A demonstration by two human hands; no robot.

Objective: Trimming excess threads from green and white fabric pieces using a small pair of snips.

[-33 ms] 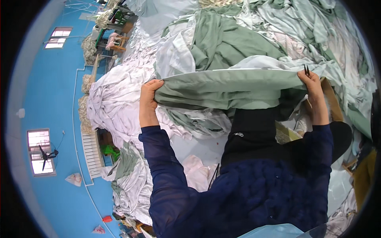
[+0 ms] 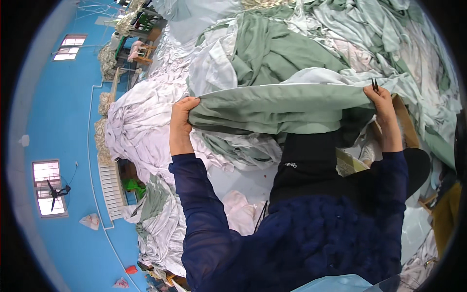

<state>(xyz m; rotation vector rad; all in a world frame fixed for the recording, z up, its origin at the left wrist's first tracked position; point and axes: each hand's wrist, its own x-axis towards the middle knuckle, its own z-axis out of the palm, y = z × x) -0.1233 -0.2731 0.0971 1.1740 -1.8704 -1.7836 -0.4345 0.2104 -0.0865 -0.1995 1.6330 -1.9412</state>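
A length of green fabric [image 2: 272,104] is stretched between my two hands, its straight pale upper edge nearly taut and its lower part hanging in soft folds over my lap. My left hand [image 2: 182,117] pinches one corner of that edge. At the other end, my right hand [image 2: 384,104] grips the opposite corner. Two thin black points of what look like thread snips [image 2: 375,85] stick up from the right hand; their handles are hidden in the palm.
Heaped green cloth [image 2: 277,46] lies beyond the stretched piece, with a white and pinkish cloth pile [image 2: 141,112] to the left. A brown board-like edge [image 2: 406,119] stands by my right forearm. Along the blue wall [image 2: 73,126] are a white slatted rack [image 2: 111,190] and a fan [image 2: 54,189].
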